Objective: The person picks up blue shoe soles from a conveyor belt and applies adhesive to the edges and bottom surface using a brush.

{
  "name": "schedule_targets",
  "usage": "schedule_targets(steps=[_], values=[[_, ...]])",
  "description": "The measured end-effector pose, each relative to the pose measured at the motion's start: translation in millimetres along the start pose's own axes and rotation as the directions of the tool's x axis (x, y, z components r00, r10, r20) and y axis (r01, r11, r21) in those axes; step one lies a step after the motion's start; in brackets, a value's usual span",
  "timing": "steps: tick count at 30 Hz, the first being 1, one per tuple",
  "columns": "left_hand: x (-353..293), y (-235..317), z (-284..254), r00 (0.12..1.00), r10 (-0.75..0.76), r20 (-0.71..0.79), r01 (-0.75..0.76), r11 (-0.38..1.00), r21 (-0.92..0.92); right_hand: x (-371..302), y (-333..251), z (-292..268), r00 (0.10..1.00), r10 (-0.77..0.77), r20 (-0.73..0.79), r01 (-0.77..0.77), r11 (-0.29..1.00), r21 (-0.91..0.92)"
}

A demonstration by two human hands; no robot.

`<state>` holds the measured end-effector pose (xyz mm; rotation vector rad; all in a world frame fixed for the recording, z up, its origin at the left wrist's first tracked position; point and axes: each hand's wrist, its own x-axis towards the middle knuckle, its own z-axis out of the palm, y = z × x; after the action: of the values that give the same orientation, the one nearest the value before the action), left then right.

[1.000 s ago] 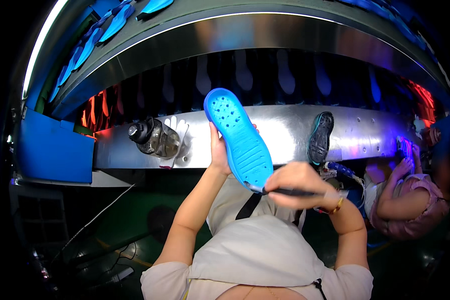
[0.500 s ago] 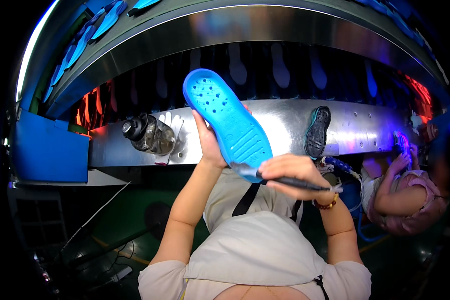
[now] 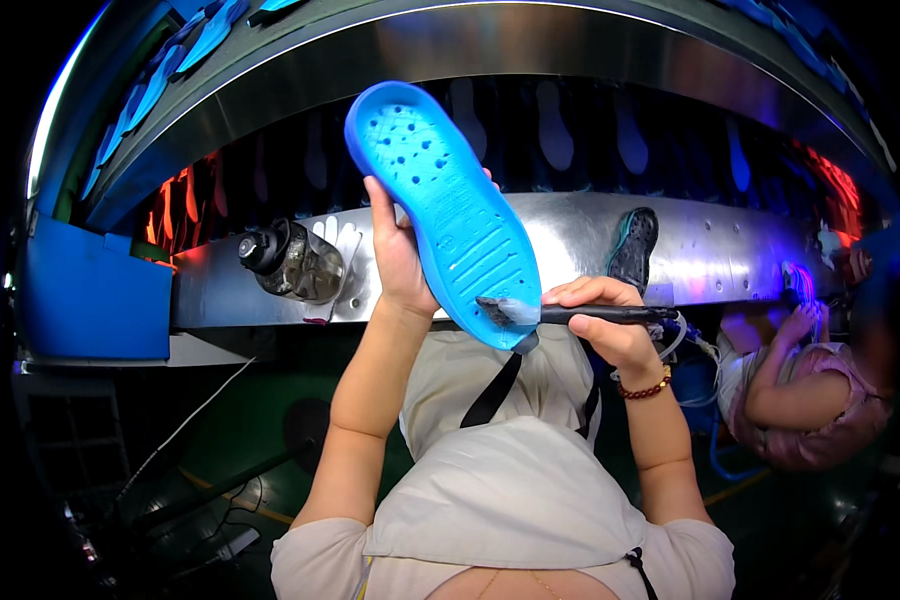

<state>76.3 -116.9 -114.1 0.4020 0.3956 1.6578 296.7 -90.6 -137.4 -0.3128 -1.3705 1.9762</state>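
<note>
A bright blue shoe sole (image 3: 470, 235) is tilted in front of me, its holed end pointing away and to the left. My left hand (image 3: 402, 262) is closed round its left side, with the thumb on the rim; some fingers are hidden beneath, and fingertips show at the far edge. In my right hand (image 3: 615, 318) is a brush (image 3: 512, 311) with a black handle, gripped between thumb and fingers. Its pale, dark-tipped bristles lie over the sole's near end, just inside the rim.
On the metal ledge (image 3: 565, 225) stand a dark-lidded bottle (image 3: 305, 265), a white glove (image 3: 345, 242) behind it, and a black sole with teal edging (image 3: 632, 247). A long machine housing (image 3: 450, 45) arches overhead. Another person (image 3: 805, 390) sits at the right, hands at the ledge.
The blue sole has moved up and slightly left with my left hand. My right hand has turned the brush handle nearly level, and its bristles have shifted upward on the sole's near end.
</note>
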Motion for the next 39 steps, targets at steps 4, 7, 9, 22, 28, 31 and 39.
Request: schedule_targets(steps=[4,7,9,22,28,31,39], values=[[-24,-30,16,0.999,0.003,-0.052,-0.006,0.998,-0.07,1,7,27,0.98,0.032,-0.194,0.008,0.98,0.201],[-28,-42,3,0.999,0.005,-0.038,-0.009,0.994,-0.107,-5,2,36,0.988,-0.046,-0.148,0.013,0.976,-0.217],[-26,-36,-9,0.996,-0.078,-0.042,0.082,0.992,0.094,-4,-11,39,0.991,-0.105,0.078,0.128,0.899,-0.42],[-10,-17,-6,0.983,-0.176,0.058,0.181,0.98,-0.085,15,-33,30,0.953,-0.088,0.29,0.246,0.786,-0.567],[-10,-3,1,0.878,-0.479,0.0,0.479,0.878,0.007,20,-51,20,0.931,-0.084,0.356,0.321,0.652,-0.687],[-11,-4,1,0.755,-0.643,-0.132,0.652,0.714,0.255,19,-45,18,0.87,0.052,0.49,0.315,0.706,-0.634],[-18,5,13,0.631,-0.732,-0.257,0.75,0.491,0.443,17,-57,3,0.828,0.244,0.504,0.278,0.602,-0.749]])
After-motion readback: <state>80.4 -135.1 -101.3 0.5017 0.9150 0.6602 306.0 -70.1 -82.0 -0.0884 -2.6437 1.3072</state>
